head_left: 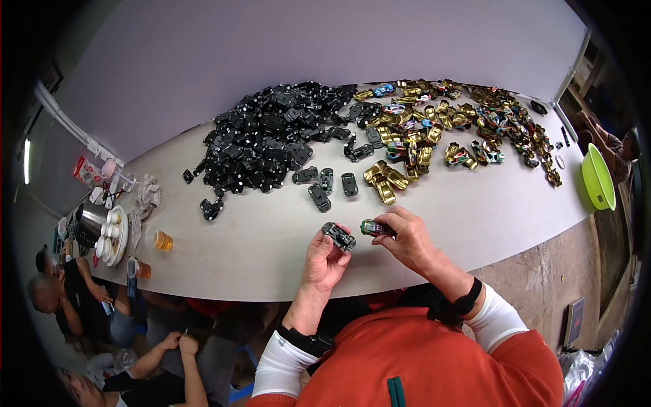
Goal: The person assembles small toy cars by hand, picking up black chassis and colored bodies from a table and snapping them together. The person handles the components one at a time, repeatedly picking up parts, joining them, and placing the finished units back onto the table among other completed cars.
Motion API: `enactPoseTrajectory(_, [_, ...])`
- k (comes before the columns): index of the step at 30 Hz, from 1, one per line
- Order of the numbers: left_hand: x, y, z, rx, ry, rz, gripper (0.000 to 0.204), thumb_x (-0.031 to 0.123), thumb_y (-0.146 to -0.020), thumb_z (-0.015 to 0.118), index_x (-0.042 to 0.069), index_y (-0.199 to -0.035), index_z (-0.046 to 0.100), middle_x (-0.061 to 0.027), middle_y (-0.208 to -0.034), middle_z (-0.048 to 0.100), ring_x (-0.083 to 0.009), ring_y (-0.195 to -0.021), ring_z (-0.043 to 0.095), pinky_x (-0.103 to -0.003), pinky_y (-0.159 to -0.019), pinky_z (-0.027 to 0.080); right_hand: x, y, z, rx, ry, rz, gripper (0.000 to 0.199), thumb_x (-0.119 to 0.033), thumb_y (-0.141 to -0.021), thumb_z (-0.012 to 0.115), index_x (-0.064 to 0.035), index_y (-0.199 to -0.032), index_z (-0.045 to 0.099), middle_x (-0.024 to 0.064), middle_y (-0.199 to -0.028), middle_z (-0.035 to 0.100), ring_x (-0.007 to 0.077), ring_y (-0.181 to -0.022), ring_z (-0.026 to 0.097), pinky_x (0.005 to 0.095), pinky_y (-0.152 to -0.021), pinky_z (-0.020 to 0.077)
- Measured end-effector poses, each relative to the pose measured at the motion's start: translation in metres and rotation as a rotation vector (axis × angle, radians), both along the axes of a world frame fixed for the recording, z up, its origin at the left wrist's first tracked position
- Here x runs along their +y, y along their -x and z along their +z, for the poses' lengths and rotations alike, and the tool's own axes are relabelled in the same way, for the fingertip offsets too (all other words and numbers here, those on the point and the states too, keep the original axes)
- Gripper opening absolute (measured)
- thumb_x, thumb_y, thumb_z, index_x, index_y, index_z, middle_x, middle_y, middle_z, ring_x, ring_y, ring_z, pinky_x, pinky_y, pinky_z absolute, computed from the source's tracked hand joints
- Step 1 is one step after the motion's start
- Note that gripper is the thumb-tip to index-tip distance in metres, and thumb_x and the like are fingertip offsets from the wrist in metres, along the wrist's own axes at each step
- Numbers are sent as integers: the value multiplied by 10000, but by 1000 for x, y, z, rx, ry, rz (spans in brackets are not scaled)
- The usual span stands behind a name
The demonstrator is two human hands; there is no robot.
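- I look down from a head camera at a long pale table [271, 251]; two bare hands work just above its near edge.
- My left hand [325, 261] is curled, thumb and fingertips pinching a black toy car chassis [338, 235], held tilted with its flat side toward the camera.
- My right hand [407, 241] is closed in a pinch on a small metallic toy car body [371, 228], greenish and shiny; the fingers cover much of it.
- The two parts sit just beside each other, nearly touching, but apart.
- Judging from this, the step in hand is mating body to chassis. To do it well, I would line the parts up end to end, keep both pinches at the edges so fingers stay clear of the joint, and press evenly.
- Farther back lies a large heap of black chassis [271, 136], and to its right a spread of gold and coloured car bodies [441, 122].
- A few loose chassis [325, 183] and gold bodies [385, 180] lie between the heaps and the hands.
- A green bowl [598, 178] stands at the right end; cups and a glass of amber drink [163, 241] stand at the left.
- Other people sit at the lower left.
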State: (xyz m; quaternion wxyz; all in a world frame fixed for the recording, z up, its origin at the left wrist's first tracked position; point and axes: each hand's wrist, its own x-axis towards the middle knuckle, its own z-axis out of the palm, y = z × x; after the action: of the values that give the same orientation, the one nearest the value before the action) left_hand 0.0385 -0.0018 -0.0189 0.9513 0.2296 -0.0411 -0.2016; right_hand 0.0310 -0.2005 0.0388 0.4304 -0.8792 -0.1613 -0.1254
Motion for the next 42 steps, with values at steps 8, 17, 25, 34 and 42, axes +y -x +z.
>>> enactPoseTrajectory(8, [-4,5,-2,-10,-32,-24,315,210,-837,617,65,-1097,516,-94,-1055,573,-138,-793,565,-232,-513,437,-1,1,2,-31,76,1,332,-83,-634,753,-12,-920,601,112,-830,563,266,-714,584,333,-624,481])
enactPoseTrajectory(17, [-2,7,0,6,-14,-10,301,180,-830,628,57,-1088,534,-114,-1059,583,-161,-835,590,-239,-539,464,0,5,3,177,-127,32,256,-99,-738,699,-2,-952,597,90,-795,593,194,-657,571,318,-598,470])
enactPoseTrajectory(25, [-3,3,11,-49,-51,20,319,144,-819,639,55,-1104,527,-142,-1079,581,-179,-850,598,-255,-597,492,-7,9,13,666,-624,208,281,-163,-796,675,14,-993,579,42,-780,609,73,-651,532,214,-528,407])
enactPoseTrajectory(34, [-6,5,14,-133,-137,76,260,110,-820,632,49,-1061,554,-144,-1054,589,-185,-852,597,-266,-610,492,-12,-3,-3,394,-438,230,261,-117,-723,717,-45,-958,632,47,-920,569,149,-689,581,274,-579,465])
enactPoseTrajectory(42, [-5,7,7,3,-131,8,216,88,-826,622,41,-1031,571,-144,-1020,609,-175,-791,609,-263,-577,477,-59,-18,0,-111,642,202,231,-51,-711,565,-145,-903,652,73,-945,533,277,-738,597,373,-604,493])
